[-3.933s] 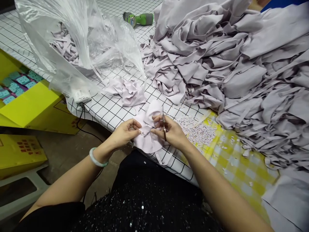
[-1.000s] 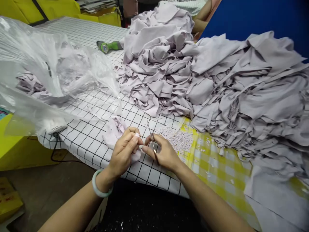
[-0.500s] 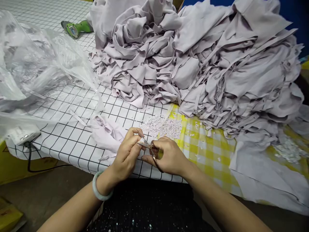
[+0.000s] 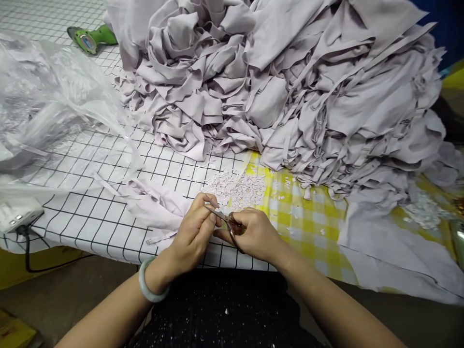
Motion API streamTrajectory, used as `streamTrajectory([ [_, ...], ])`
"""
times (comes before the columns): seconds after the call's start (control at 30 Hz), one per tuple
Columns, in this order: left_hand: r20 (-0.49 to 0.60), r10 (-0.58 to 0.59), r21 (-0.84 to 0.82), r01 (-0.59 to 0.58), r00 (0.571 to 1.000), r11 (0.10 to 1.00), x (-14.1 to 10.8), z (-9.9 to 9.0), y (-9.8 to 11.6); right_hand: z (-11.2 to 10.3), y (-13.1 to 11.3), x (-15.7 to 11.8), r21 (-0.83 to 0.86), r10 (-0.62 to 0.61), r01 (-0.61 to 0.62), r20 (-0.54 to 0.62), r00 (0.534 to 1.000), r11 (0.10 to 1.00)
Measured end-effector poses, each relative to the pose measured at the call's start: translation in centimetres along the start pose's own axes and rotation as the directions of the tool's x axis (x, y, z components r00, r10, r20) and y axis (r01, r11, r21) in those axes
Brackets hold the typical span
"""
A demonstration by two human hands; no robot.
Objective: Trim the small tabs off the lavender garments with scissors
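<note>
My right hand [image 4: 255,237] is closed around the dark handles of a small pair of scissors [image 4: 222,214]. The metal blades point left and lie across the fingertips of my left hand [image 4: 194,234]. Those fingers are pinched on a pale lilac-grey piece of fabric [image 4: 155,203]; most of it trails onto the table to the left, and the gripped part is hidden. Just beyond my hands is a scatter of tiny cloth clippings [image 4: 235,188].
A tall heap of the same fabric [image 4: 268,96] fills the back and right. Clear plastic bags [image 4: 61,92] lie left, near a green-handled rotary cutter [image 4: 92,38]. A white power strip [image 4: 18,212] with a black cord sits at the left edge. The checked tablecloth [image 4: 123,237] hangs over the front.
The view has shifted slightly, so the table things appear farther left. The scissors have turned a little at my left fingertips, and the pale scrap seen there before no longer shows. Both grips stay.
</note>
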State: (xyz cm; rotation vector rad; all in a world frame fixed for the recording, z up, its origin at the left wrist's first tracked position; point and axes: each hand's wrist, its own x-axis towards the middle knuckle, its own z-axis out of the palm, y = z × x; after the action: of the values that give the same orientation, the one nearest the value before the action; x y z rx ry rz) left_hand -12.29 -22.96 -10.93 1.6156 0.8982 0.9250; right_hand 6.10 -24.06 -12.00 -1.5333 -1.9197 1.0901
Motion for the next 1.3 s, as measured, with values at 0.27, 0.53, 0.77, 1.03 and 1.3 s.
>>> streamTrajectory([
  [0.27,0.1,0.011,0.047,-0.016,0.995,0.999,1.9,1.5,-0.9,-1.7,2.6,-1.8,0.141,0.345,-0.339,-0.025,0.938,0.93],
  [0.53,0.164,-0.017,0.438,-0.057,0.986,0.897,-2.0,-5.0,1.0,-1.9,2.6,-2.7,0.135,0.243,-0.234,-0.052,0.969,0.963],
  [0.77,-0.07,-0.017,0.835,0.068,0.997,0.546,-5.3,-15.0,-1.7,0.4,-0.7,-0.1,0.055,0.048,-0.041,-0.134,0.99,0.998],
  [1.03,0.013,0.151,0.751,-0.109,0.988,0.651,-5.2,-12.7,-0.2,9.5,-6.5,2.5,0.476,-0.111,0.064,0.072,0.991,0.877],
  [1.3,-0.13,-0.054,0.513,0.114,0.99,0.851,-5.8,-13.6,3.4,10.2,-6.9,5.4,0.741,-0.053,-0.023,0.079,0.995,0.671],
])
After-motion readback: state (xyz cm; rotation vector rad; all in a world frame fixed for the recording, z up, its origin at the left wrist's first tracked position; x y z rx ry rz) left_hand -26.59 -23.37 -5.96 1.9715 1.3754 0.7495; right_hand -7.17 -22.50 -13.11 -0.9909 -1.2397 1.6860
